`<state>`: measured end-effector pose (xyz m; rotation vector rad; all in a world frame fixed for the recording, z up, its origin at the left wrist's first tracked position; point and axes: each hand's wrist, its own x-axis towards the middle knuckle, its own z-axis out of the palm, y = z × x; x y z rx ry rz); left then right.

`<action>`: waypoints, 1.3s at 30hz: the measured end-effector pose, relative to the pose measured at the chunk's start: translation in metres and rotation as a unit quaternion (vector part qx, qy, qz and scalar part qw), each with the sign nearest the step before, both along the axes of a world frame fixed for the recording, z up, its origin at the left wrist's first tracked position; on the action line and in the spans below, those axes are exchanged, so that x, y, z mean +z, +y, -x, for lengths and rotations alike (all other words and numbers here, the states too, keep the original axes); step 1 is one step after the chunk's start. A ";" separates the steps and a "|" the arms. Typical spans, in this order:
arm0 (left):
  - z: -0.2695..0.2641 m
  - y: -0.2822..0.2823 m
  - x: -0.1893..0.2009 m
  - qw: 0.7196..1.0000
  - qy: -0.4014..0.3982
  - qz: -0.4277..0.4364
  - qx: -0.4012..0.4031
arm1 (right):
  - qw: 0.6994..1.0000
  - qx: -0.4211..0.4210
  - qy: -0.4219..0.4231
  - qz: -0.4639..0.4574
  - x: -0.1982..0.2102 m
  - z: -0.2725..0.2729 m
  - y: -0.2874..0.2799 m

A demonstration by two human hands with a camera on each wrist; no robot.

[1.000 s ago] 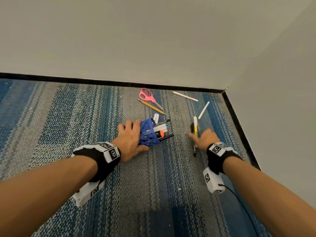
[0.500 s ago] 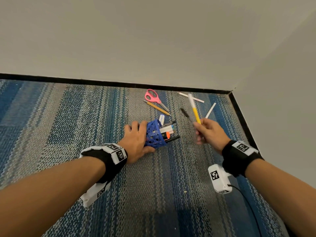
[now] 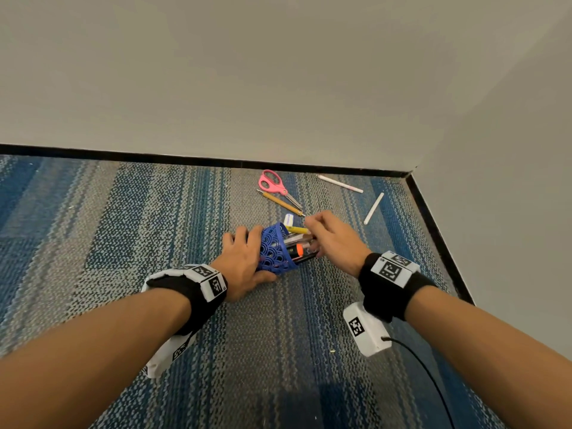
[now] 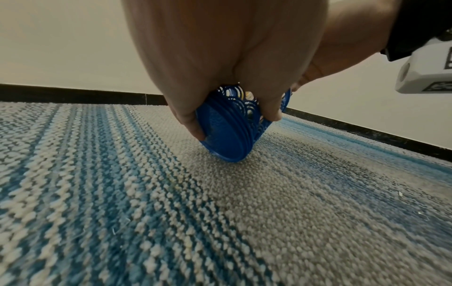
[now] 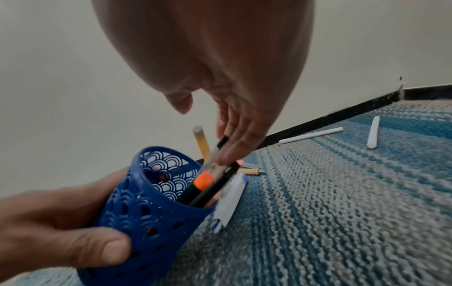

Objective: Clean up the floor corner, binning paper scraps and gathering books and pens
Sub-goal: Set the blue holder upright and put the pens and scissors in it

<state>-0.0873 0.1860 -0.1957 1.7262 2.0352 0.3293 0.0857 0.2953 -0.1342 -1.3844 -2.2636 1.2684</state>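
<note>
Left hand [image 3: 244,267] grips the blue pen holder [image 3: 275,252], tilted on its side on the carpet [image 3: 123,243], mouth toward the right hand [image 3: 335,239]. Right hand's fingers [image 5: 234,147] lie nearly straight, touching the pens [image 5: 215,185] sticking out of the holder; no clear pinch. Pink scissors [image 3: 274,185], pencil [image 3: 283,203] and two white pens [image 3: 374,208] lie near the wall corner.

Plain beige walls [image 3: 278,72], black skirting [image 3: 185,159], blue-grey striped carpet [image 3: 108,243]
</note>
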 end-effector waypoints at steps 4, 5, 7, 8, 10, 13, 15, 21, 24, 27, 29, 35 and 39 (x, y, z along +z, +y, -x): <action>0.000 -0.002 0.001 1.000 -0.007 -0.002 0.000 | 0.986 -0.040 -0.091 -0.134 -0.002 0.002 0.020; 0.001 -0.002 0.001 1.000 -0.010 -0.003 0.001 | 0.988 -0.041 -0.105 -0.110 -0.006 0.004 0.026; 0.003 -0.004 -0.002 1.000 -0.015 -0.008 0.003 | 0.995 -0.024 -0.097 -0.013 -0.012 0.008 0.035; 0.004 -0.004 -0.004 1.000 -0.016 -0.009 0.003 | 0.996 -0.018 -0.079 0.033 -0.014 0.010 0.037; 0.005 -0.004 -0.007 1.000 -0.018 -0.011 0.005 | 0.997 0.004 -0.061 0.054 -0.015 0.014 0.038; 0.008 -0.004 -0.009 1.000 -0.024 -0.013 0.005 | 0.996 0.038 -0.083 -0.018 -0.016 0.018 0.038; 0.008 -0.004 -0.010 1.000 -0.022 -0.014 0.000 | 0.985 0.072 -0.103 -0.114 -0.016 0.016 0.034; 0.007 -0.004 -0.007 1.000 -0.003 -0.013 -0.011 | 0.928 0.235 -0.097 -0.271 -0.015 0.010 0.022; 0.005 -0.004 -0.002 1.000 -0.011 -0.009 -0.007 | 0.934 0.175 -0.045 -0.307 -0.001 0.007 0.018; 0.002 0.000 0.006 1.000 -0.020 -0.005 0.004 | 0.945 0.014 0.076 -0.318 0.021 0.005 0.013; 0.001 0.003 0.010 1.000 -0.021 0.000 0.013 | 0.951 -0.084 0.130 -0.269 0.034 0.002 0.010; -0.004 0.011 0.018 0.996 -0.081 -0.044 -0.002 | 0.978 0.024 0.068 -0.194 0.028 -0.013 -0.005; 0.005 0.024 0.010 0.981 -0.156 -0.117 0.017 | 0.960 -0.091 -0.010 -0.263 -0.004 -0.042 0.051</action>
